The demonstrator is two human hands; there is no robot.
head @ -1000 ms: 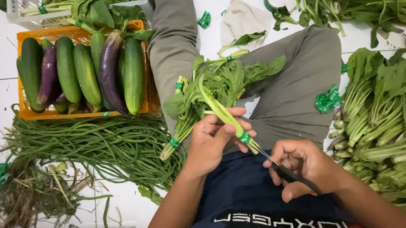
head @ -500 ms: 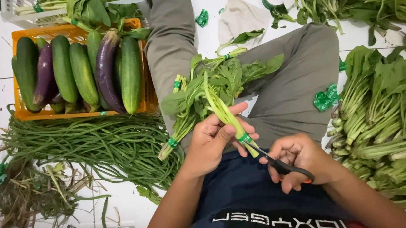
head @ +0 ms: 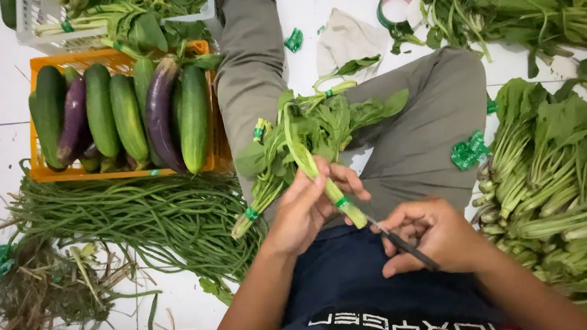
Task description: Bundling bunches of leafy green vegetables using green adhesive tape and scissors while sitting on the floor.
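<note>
My left hand grips a bundle of leafy greens by its stems, which are bound with a green tape band. The leaves point away from me over my lap. My right hand holds a dark knife whose tip touches the cut end of the stems. A second tied bundle of greens lies on my left thigh beside the one I hold.
An orange crate with cucumbers and purple eggplants stands at the left. Long beans lie below it, with root trimmings at lower left. Piled leafy greens fill the right side. A tape roll and cloth lie ahead.
My right hand has shifted slightly, keeping the knife at the stem ends. The bundle in my left hand stays nearly still.
</note>
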